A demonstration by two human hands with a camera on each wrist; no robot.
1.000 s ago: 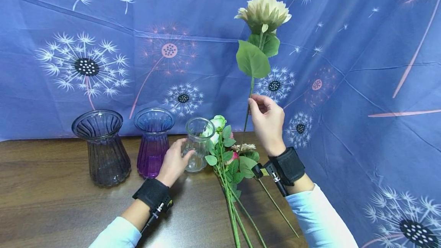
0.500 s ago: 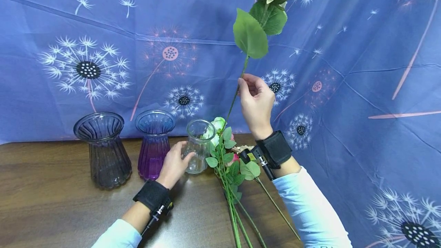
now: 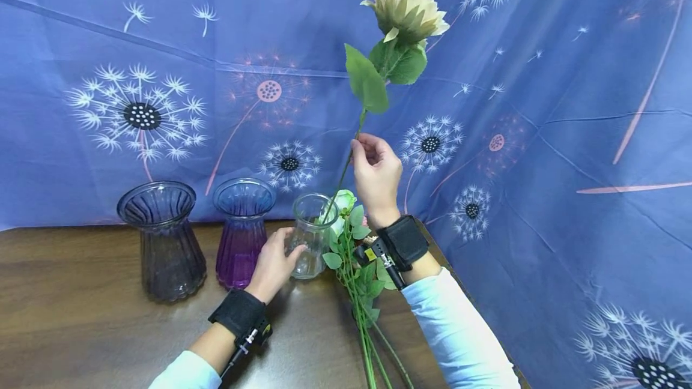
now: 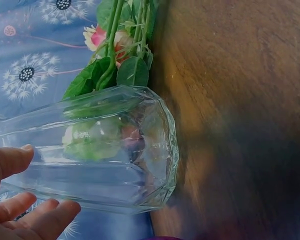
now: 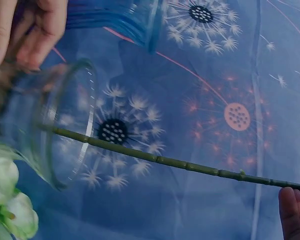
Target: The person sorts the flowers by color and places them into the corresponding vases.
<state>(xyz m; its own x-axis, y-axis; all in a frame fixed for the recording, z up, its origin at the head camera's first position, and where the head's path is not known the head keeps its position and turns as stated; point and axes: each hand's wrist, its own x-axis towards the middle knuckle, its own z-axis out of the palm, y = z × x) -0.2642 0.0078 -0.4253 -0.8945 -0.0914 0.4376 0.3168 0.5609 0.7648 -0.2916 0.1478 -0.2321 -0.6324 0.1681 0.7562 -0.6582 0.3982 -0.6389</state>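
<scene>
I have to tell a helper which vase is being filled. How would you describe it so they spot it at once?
On the brown wooden table, three glass vases stand in a row before the blue dandelion cloth. Take the rightmost one, the clear vase, which the left hand holds. Unlike the smoky grey vase and purple vase, it is colourless and smaller.

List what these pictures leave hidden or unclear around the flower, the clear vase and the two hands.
- Stem tip: in the right wrist view it crosses the clear vase rim; glass blurs where it ends.
- Right hand: its wrist view cuts off all but fingertips.
- Left hand: its wrist view shows only fingers at the edge.
- Loose flowers on the table: the head view's bottom edge cuts their stems.
</scene>
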